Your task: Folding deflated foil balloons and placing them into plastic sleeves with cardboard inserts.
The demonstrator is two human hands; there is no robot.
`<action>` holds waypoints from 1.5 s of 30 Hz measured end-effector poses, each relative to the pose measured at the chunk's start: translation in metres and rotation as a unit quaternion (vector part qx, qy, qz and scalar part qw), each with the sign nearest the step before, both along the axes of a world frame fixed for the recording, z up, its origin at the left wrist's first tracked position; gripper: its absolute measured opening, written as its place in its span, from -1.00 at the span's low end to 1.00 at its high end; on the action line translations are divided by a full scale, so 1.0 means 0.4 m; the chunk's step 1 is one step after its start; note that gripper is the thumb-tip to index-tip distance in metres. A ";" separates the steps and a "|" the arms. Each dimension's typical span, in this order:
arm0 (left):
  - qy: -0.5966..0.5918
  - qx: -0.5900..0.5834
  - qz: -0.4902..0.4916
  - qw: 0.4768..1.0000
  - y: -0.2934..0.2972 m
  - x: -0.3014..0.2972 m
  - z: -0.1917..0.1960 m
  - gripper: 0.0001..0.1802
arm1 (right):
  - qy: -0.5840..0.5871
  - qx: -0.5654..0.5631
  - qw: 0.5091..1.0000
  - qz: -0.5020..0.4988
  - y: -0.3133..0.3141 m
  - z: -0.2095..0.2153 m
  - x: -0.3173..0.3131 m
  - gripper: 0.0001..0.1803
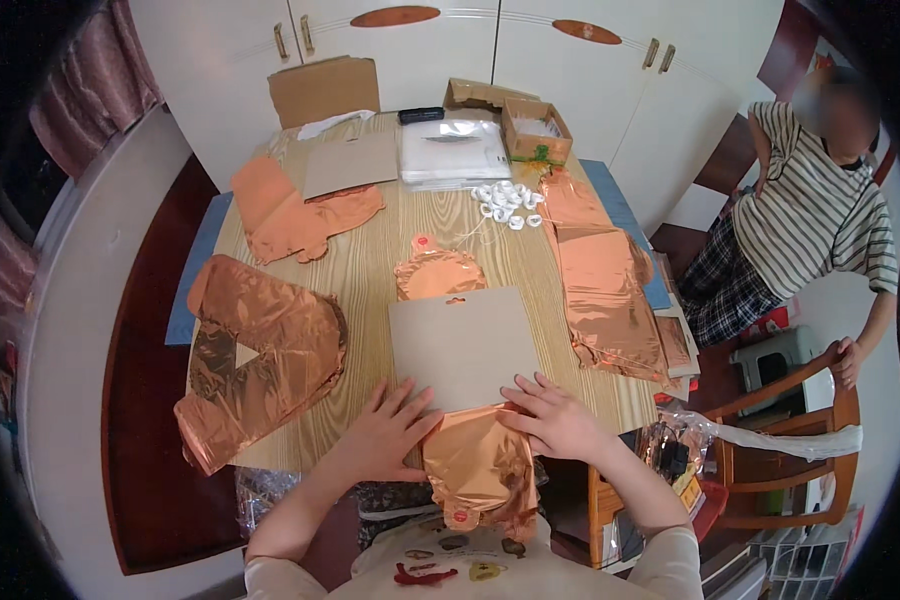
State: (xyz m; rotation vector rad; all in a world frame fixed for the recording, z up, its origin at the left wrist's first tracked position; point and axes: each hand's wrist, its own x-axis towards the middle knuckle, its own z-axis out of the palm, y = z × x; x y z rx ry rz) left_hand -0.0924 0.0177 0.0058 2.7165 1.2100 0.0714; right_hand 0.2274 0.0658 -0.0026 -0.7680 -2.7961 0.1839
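A person's two hands rest at the near corners of a cardboard sheet, with copper foil showing past its near and far edges.
In the head view, the left hand lies at the sheet's near left corner and the right hand at its near right, fingers of both spread apart. Foil piles lie left and right of the sheet; white coils sit beyond it. Well to its right, an onlooker in a striped shirt touches a wooden chair.
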 end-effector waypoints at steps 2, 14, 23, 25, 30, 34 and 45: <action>0.000 0.014 -0.003 1.000 0.003 0.001 -0.002 -0.05 | 0.012 0.003 1.000 -0.007 0.000 -0.003 -0.001 -0.61; -0.185 -0.011 0.168 0.968 0.048 0.032 -0.045 -0.71 | 0.163 -0.159 0.965 -0.126 0.073 0.022 -0.054 -0.69; -0.293 0.005 0.238 0.926 0.061 0.056 -0.061 -0.75 | 0.148 -0.222 0.956 -0.126 0.124 0.011 -0.064 -0.67; -0.300 0.005 0.249 0.921 0.061 0.060 -0.059 -0.77 | 0.167 -0.210 0.955 -0.125 0.131 -0.008 -0.073 -0.67; -0.330 0.008 0.265 0.906 0.058 0.061 -0.070 -0.77 | 0.143 -0.079 0.984 -0.075 0.150 -0.003 -0.085 -0.67; -0.327 0.013 0.262 0.908 0.059 0.058 -0.082 -0.77 | 0.117 -0.057 0.990 -0.051 0.160 -0.002 -0.084 -0.66; -0.348 -0.002 0.249 0.904 -0.012 0.051 -0.060 -0.78 | 0.084 -0.120 0.985 -0.095 0.025 0.006 -0.080 -0.66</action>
